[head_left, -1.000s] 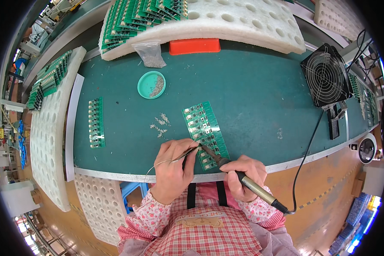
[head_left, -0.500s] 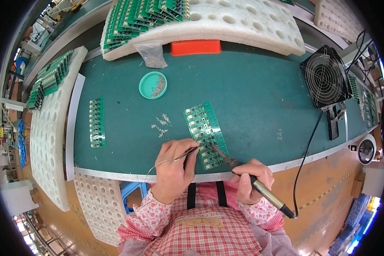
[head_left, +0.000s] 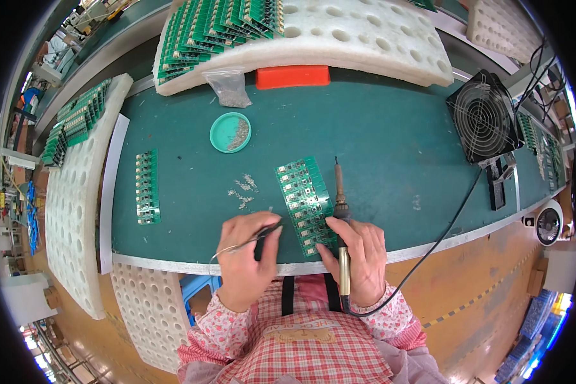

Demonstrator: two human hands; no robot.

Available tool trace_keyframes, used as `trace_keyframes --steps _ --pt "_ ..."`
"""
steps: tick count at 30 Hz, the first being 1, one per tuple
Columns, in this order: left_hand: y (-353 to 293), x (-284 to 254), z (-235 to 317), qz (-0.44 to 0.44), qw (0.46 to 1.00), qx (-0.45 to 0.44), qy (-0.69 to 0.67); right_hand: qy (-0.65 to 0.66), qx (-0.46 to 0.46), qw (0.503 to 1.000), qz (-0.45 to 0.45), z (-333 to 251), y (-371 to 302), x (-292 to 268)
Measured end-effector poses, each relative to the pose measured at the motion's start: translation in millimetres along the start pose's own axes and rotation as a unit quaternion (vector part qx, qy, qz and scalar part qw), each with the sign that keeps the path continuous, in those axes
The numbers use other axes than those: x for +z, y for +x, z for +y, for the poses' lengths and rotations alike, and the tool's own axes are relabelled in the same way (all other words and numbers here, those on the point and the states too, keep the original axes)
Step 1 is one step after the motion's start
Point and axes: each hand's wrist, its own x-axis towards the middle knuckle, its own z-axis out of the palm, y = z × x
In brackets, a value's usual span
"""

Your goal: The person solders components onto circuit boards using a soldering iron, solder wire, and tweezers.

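Observation:
My left hand (head_left: 246,259) is closed on a pair of slim metal tweezers (head_left: 255,235), their dark tip near the left edge of a green circuit board (head_left: 304,198). The board lies slightly slanted on the mat, with rows of small white and black components. In my right hand (head_left: 360,259) is a soldering iron (head_left: 339,185) with a dark grip and brass-coloured handle. Its tip points away from me, right of the board and apart from it. The right fingers and thumb are at the board's lower right edge; whether they touch it is unclear.
Tiny loose parts (head_left: 244,187) lie left of the board, below a turquoise dish (head_left: 221,132). Farther back are a plastic bag (head_left: 229,88) and red tray (head_left: 292,77). Another board (head_left: 147,192) lies left. White foam racks (head_left: 365,48) hold boards; a black fan (head_left: 483,115) stands right.
The soldering iron has swung from the board to upright along its right side, its tip now away from the board. My left hand and the tweezers have shifted slightly left.

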Motion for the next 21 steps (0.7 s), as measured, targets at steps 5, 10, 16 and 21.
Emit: trace_keyframes --steps 5,10,16,21 --pt "-2 -13 -19 0.046 0.997 -0.051 0.044 -0.010 -0.004 1.000 -0.005 0 16 9" --pt "4 -15 -27 0.062 0.991 -0.069 0.097 0.008 0.009 1.000 0.024 1 18 12" --pt "6 -11 -32 0.062 0.993 -0.035 0.092 0.030 0.019 0.998 0.053 4 10 10" --pt "7 -12 -31 0.055 0.992 -0.040 0.106 0.035 0.013 0.997 0.062 4 10 10"
